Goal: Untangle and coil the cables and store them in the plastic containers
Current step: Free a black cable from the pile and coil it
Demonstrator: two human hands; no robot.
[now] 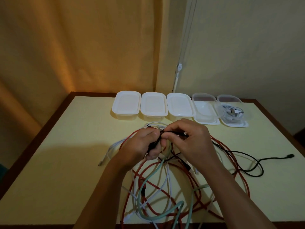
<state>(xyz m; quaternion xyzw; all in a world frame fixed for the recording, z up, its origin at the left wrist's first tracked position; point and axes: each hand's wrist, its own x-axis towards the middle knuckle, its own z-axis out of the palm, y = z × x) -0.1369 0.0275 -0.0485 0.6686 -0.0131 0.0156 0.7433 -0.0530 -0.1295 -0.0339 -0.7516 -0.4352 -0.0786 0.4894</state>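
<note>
Cables [165,182] lie in a tangled heap on the near half of the desk [66,146], red, white, pale green and black strands crossing one another, and the untangling step is judged to be in hand, with little of the task done. A black cable [244,156] trails off to the right, its plug lying well apart from the heap. Along the far edge a row of five plastic containers [153,105] is set side by side; the rightmost container [231,113] already holds a coiled pale cable, while the other four appear unfilled. Above the heap, the left hand [142,142] is curled round a dark strand, and the right hand [193,138] pinches the same strand just beside it, so each grip is clamped on that cable. Next, the held strand would probably need to be drawn free of the red loops without tightening the knot. The desk has a pale yellow top with a dark brown border; behind it hang a yellow curtain [82,47] and a plain wall [247,47].
</note>
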